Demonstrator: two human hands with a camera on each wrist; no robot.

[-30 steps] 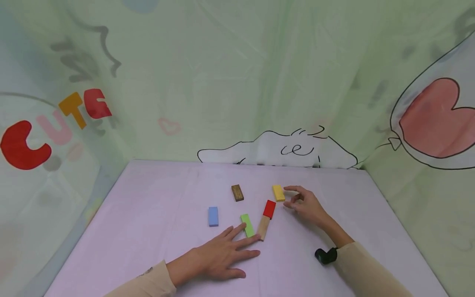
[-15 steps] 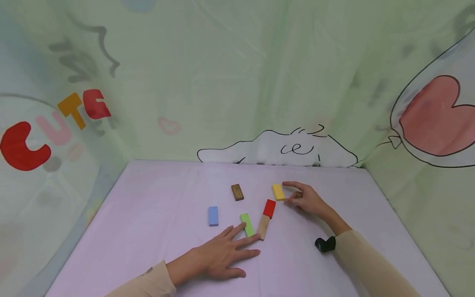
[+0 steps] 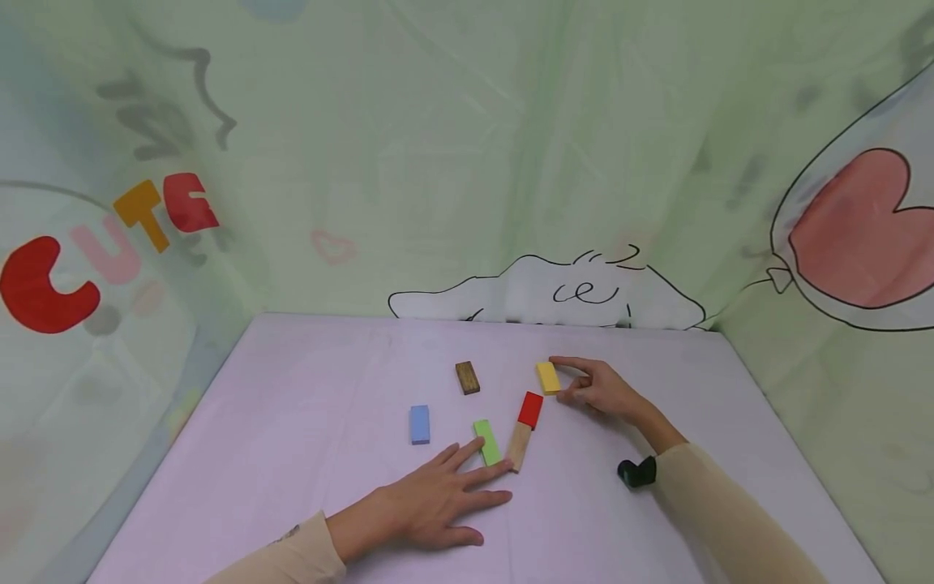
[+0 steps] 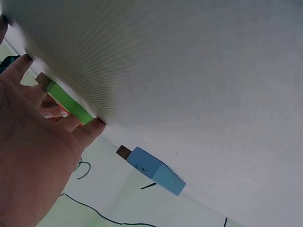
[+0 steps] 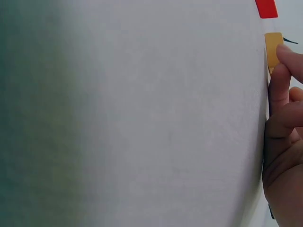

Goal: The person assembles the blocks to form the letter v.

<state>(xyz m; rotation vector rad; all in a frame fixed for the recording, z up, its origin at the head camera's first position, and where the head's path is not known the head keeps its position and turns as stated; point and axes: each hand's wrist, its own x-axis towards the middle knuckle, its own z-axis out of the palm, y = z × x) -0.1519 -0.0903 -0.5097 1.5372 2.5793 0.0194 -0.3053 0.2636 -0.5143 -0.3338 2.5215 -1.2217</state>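
My left hand (image 3: pixel 438 503) lies spread with straight fingers. One fingertip touches the light green block (image 3: pixel 486 442), and another meets the near end of a plain wooden block (image 3: pixel 519 448). The red block (image 3: pixel 530 410) adjoins that wooden block's far end. My right hand (image 3: pixel 601 393) pinches the yellow block (image 3: pixel 548 378) at its ends, index finger at the far end and thumb at the near end. In the right wrist view the yellow block (image 5: pixel 273 49) lies at the fingertips. The left wrist view has the green block (image 4: pixel 70 103) beyond the left fingers.
A blue block (image 3: pixel 419 425) lies left of the green one, and a dark brown block (image 3: pixel 467 378) lies farther back. Near the right sleeve is a black object (image 3: pixel 637 473). Printed fabric walls (image 3: pixel 467 203) surround the pale table (image 3: pixel 314 389).
My right hand has moved slightly left, its index finger reaching the yellow block's far end and its thumb the near end. The left hand and the other blocks stay put.
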